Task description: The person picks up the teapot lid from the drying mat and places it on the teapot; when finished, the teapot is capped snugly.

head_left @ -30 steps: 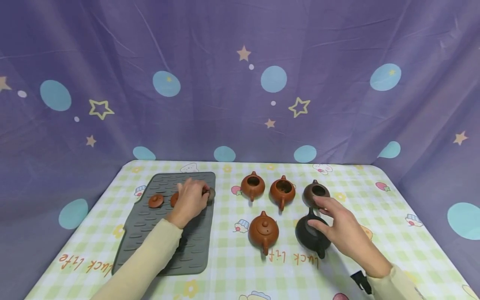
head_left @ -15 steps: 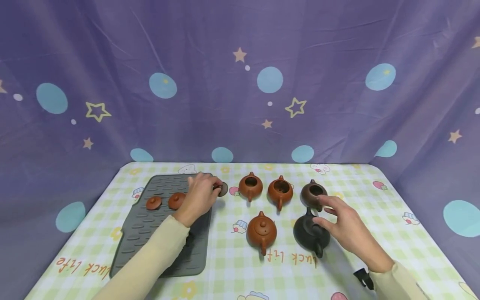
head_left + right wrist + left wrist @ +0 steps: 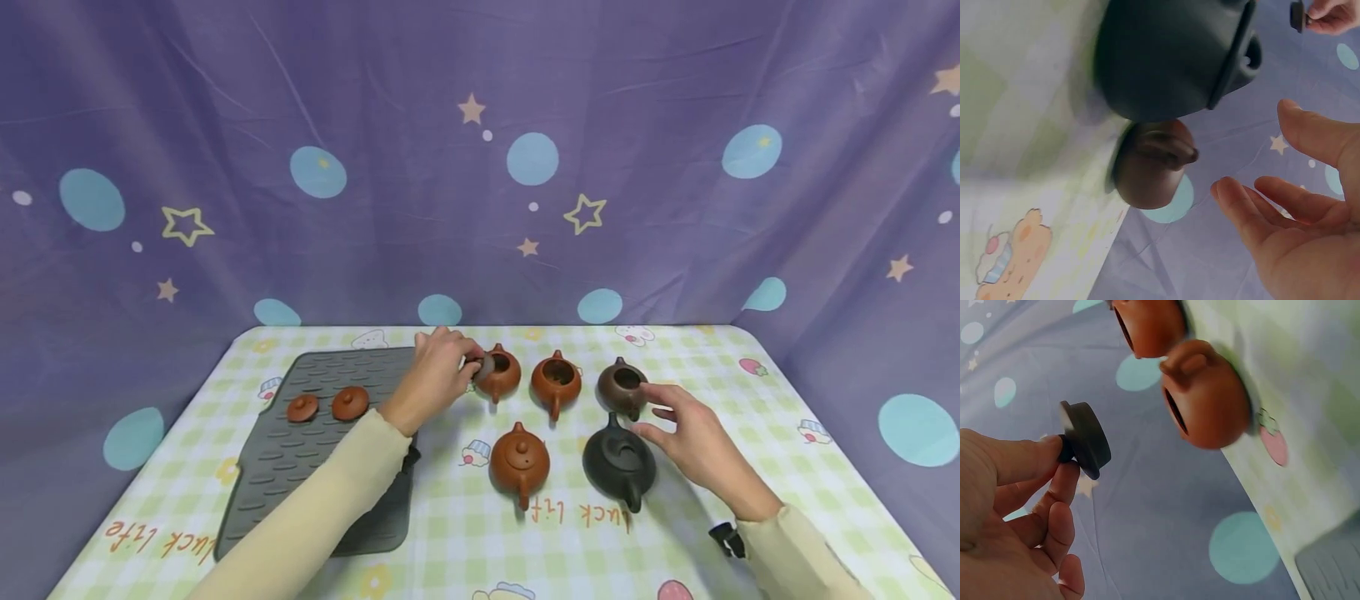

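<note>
My left hand (image 3: pixel 437 371) pinches a dark brown teapot lid (image 3: pixel 1090 439) by its knob, held on edge. In the head view the lid overlaps the left side of an orange-brown, lidless teapot (image 3: pixel 501 382); the left wrist view shows a gap between them. My right hand (image 3: pixel 693 442) hovers with thumb and fingers apart, beside a small dark brown teapot (image 3: pixel 621 390) whose mouth is uncovered. Just below that hand stands a larger black teapot (image 3: pixel 618 467). Another lidless orange-brown teapot (image 3: pixel 556 385) sits in the back row.
A grey mat (image 3: pixel 300 467) lies at left, bearing two orange-brown lids, one lid (image 3: pixel 302 408) left of the other lid (image 3: pixel 350 403). A lidded orange-brown teapot (image 3: pixel 519 467) stands in front. The checkered tablecloth (image 3: pixel 465 550) ends at a purple curtain (image 3: pixel 375 208).
My left hand has lifted the dark brown lid off the mat and carried it right to the leftmost back teapot. My right hand stays near the dark brown and black teapots.
</note>
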Demonstrator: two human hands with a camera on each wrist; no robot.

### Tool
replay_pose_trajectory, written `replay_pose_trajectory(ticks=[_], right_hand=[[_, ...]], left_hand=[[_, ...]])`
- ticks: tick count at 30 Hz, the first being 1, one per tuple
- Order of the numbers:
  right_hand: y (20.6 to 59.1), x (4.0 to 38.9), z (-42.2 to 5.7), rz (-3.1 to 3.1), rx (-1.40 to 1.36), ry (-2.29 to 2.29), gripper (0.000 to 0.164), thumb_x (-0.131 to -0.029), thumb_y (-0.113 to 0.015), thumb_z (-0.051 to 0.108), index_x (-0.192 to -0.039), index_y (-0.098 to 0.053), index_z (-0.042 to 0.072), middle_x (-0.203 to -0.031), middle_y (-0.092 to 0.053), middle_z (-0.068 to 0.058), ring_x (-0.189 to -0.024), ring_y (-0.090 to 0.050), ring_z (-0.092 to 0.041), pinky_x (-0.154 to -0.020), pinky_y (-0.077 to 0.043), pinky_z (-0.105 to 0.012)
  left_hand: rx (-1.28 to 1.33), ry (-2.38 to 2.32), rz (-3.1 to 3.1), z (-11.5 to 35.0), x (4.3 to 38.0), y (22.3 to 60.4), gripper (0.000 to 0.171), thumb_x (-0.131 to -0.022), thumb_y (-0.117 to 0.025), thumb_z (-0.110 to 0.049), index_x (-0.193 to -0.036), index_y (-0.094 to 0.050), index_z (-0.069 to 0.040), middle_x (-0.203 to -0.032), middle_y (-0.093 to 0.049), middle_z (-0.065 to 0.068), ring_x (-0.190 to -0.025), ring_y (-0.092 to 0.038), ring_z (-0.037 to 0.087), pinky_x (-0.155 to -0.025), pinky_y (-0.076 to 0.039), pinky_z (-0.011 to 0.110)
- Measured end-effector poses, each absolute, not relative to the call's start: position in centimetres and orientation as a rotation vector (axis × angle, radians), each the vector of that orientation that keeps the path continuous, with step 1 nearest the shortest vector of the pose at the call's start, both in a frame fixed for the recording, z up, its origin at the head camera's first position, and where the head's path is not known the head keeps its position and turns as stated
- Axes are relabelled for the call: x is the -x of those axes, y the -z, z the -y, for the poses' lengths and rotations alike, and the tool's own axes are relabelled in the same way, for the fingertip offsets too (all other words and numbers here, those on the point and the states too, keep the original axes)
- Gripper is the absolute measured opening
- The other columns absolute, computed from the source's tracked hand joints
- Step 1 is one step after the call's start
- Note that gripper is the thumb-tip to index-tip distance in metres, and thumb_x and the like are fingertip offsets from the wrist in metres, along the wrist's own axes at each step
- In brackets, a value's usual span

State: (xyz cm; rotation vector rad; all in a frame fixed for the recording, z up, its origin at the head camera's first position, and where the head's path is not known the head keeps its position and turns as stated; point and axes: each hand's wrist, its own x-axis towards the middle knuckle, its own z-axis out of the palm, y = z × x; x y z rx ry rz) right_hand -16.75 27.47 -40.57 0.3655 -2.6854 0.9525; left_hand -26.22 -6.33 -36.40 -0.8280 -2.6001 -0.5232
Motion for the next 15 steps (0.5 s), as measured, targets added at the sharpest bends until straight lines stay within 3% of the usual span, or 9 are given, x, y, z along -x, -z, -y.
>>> replay_pose_trajectory(ticks=[15], right_hand=[[41.8,18.5,-29.2,2.733,-0.276,-1.036,0.055,-0.082,-0.073,0.007,-0.131,-0.050,-0.006,-0.123,-0.052,-0.023,-0.105,-0.058,-0.040,-0.083,-0.049,-0.043]], left_hand=[[0.936,0.585,2.619,1.4,28.0,34.3,0.008,-0.087,-0.070,-0.015,-0.094,-0.074,-0.017,-0.088,-0.065,-0.005,-0.080,-0.046,0.015,-0.075,-0.025,0.038]])
